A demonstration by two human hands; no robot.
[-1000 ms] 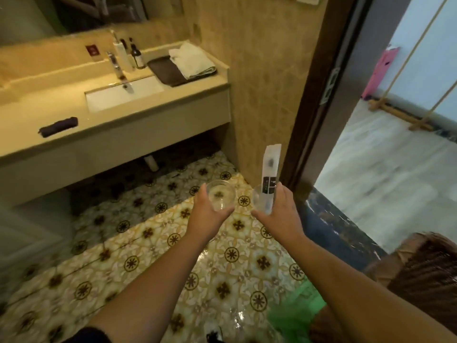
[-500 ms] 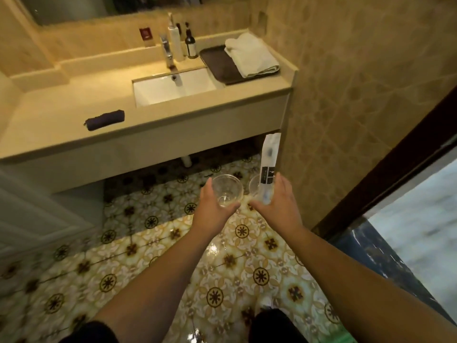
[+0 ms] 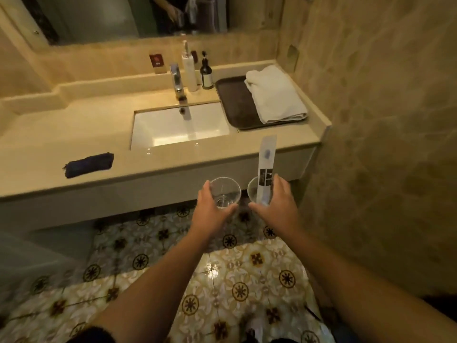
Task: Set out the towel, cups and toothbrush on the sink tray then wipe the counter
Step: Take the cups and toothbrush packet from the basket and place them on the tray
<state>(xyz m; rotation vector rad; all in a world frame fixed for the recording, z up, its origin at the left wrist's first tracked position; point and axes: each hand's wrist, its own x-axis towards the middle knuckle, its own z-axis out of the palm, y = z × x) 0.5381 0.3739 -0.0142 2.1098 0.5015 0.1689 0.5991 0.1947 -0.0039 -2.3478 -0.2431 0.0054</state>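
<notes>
My left hand point(image 3: 210, 211) grips a clear empty cup point(image 3: 225, 191) in front of the counter's edge. Beside it, my right hand point(image 3: 279, 206) holds a second clear cup point(image 3: 254, 191) with a wrapped toothbrush point(image 3: 266, 157) standing upright in it. On the counter's right end lies a dark brown tray point(image 3: 232, 100). A folded white towel point(image 3: 274, 95) rests on the tray's right half. Both hands are below and in front of the tray, apart from the counter.
A white sink basin point(image 3: 180, 127) with a chrome tap point(image 3: 176, 80) sits mid-counter. Two pump bottles point(image 3: 197, 70) stand behind it. A rolled dark cloth point(image 3: 89, 164) lies on the beige counter point(image 3: 61, 134) at left. A tiled wall point(image 3: 383, 144) closes the right side.
I have come closer to the counter and turned towards it; the doorway has left the view. Both hands still hold their cups, now near the counter's front edge.
</notes>
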